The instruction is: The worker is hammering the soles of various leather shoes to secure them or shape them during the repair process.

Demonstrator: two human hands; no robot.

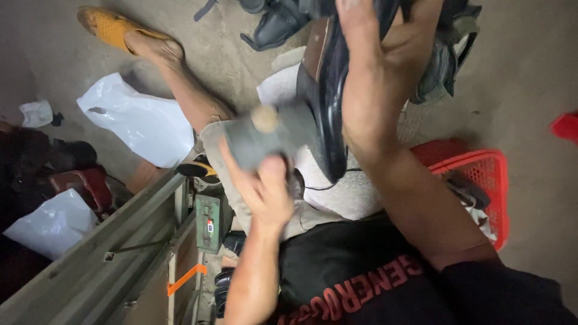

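My right hand (376,84) grips a shiny black leather shoe (328,102) with a brown sole edge and holds it up, toe pointing down toward my lap. My left hand (262,183) is shut on a grey block-like object (256,141) with a tan round spot, blurred by motion, and presses it against the shoe's side. A whitish cloth (340,192) lies across my lap under the shoe. I cannot tell exactly what the grey object is.
A red plastic basket (490,180) stands at the right. White plastic bags (141,123) lie at the left beside a grey wooden box (108,253) and a small green box (208,222). My leg ends in a yellow sandal (111,27). More dark shoes (274,27) lie beyond.
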